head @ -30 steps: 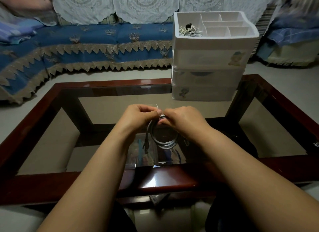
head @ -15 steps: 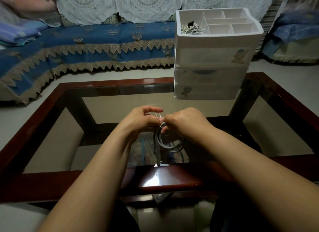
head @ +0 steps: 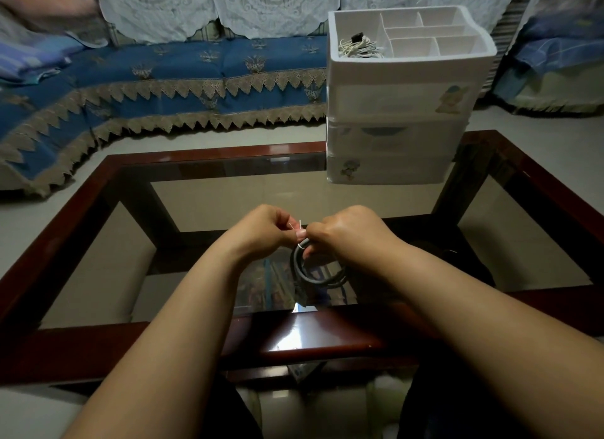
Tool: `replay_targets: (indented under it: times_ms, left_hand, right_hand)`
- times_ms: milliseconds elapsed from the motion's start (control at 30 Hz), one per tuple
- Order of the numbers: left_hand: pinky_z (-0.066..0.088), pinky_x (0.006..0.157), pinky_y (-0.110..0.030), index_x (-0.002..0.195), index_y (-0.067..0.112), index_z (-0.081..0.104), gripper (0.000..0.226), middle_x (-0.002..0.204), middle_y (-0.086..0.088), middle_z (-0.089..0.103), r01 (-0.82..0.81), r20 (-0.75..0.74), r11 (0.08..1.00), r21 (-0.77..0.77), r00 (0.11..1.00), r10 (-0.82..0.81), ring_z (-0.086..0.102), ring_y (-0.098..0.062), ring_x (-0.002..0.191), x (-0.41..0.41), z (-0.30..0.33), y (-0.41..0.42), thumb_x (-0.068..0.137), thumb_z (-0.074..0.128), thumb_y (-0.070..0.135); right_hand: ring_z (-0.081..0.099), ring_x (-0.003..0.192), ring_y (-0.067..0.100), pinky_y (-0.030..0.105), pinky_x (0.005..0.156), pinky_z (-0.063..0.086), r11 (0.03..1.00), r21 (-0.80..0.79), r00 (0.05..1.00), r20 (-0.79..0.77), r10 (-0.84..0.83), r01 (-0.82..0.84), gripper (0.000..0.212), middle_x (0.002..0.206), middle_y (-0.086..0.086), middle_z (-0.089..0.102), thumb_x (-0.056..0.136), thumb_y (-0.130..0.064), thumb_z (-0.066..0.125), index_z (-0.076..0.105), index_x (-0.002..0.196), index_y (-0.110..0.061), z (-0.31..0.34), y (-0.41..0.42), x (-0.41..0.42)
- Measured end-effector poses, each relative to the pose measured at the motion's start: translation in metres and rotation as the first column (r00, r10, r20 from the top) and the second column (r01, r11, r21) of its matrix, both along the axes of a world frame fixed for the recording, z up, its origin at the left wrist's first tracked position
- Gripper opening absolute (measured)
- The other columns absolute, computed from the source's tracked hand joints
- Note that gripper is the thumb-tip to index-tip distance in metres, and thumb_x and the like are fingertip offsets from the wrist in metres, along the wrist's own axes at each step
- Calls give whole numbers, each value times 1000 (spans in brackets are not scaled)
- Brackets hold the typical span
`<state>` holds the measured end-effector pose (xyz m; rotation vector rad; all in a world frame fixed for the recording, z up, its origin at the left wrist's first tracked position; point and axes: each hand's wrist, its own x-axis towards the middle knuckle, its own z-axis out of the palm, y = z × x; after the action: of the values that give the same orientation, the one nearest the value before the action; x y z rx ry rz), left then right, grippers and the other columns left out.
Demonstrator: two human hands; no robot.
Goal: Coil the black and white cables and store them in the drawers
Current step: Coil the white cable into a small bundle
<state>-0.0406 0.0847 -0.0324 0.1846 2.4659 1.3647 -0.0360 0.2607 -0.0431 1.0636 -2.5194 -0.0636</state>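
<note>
I've got the glass-topped bench [head: 209, 209] filling the view, its red-brown frame all round, with the blue sofa [head: 163, 79] beyond it at the far left. On the far right of the bench stands the white drawer unit [head: 392, 111], drawers looking closed, and a coiled white cable [head: 358, 48] sits in the left compartment of its open top tray. Nearer me, over the middle of the glass, my left hand [head: 264, 232] and right hand [head: 346, 232] meet, fingers of both curled and pinching at the top of the coiled black cable [head: 313, 272], which hangs below them in loops. A thin white tie [head: 299, 226] pokes up between the fingertips. The risk, I reckon: if that tie slips before it's twisted tight, the loops could spring open, and a plug could knock the glass.
</note>
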Motion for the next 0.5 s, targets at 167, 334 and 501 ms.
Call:
replay_targets:
  times_ms: [167, 334, 501]
  left_hand:
    - [54, 71, -28, 77, 10, 64, 10, 70, -2, 69, 26, 91, 952, 306, 994, -57, 66, -15, 69, 5, 16, -3, 87, 62, 11]
    - [57, 76, -29, 80, 11, 72, 18, 98, 3, 73, -23, 145, 675, 737, 982, -124, 66, -13, 86, 12, 20, 12, 80, 55, 6]
    - [46, 40, -18, 94, 9, 73, 23, 59, -3, 56, -159, 174, 497, 853, 985, 17, 50, -6, 40, 20, 15, 34, 89, 54, 21]
  right_hand:
    - [53, 59, 17, 26, 51, 28, 964, -246, 946, 325, -16, 100, 30, 67, -1, 61, 86, -47, 59, 61, 74, -20, 18, 10, 6]
    - [59, 62, 19, 29, 62, 50, 477, -723, 453, 687, 568, 499, 24, 70, 16, 66, 87, -28, 60, 67, 82, -6, 27, 2, 24]
    - [54, 40, 14, 26, 48, 54, 150, -552, 144, 453, 880, 820, 37, 47, 4, 52, 83, -46, 51, 56, 71, -11, 29, -25, 38]
